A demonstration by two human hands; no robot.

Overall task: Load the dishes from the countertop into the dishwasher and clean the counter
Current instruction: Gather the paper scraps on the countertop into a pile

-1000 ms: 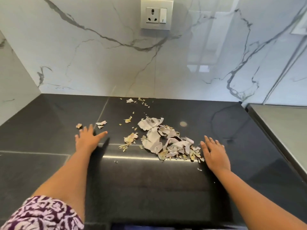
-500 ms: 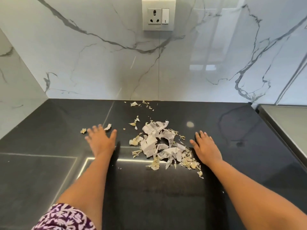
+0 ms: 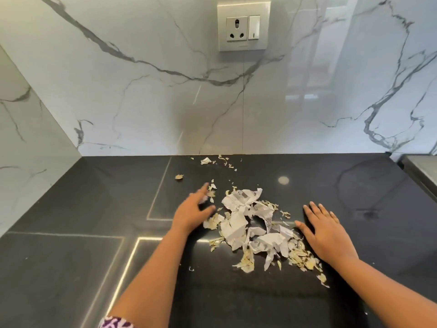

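Note:
A pile of torn white paper and pale peel scraps (image 3: 250, 226) lies in the middle of the dark countertop (image 3: 94, 209). My left hand (image 3: 192, 210) lies flat with fingers spread against the pile's left side, blurred with motion, touching small scraps. On the pile's right edge my right hand (image 3: 327, 233) rests flat, fingers straight, palm down on the counter. Neither hand holds anything. More small scraps (image 3: 212, 160) lie near the back wall, and one lone scrap (image 3: 179, 177) sits to their left.
A white marble backsplash (image 3: 142, 102) rises behind and to the left of the counter, with a socket and switch plate (image 3: 243, 27) high up. A grey steel surface (image 3: 423, 169) begins at the far right edge. No dishes are in view.
My left hand has swept right, pushing loose scraps into the pile. My right hand has edged left against the pile. The camera has moved closer and the pile is tighter.

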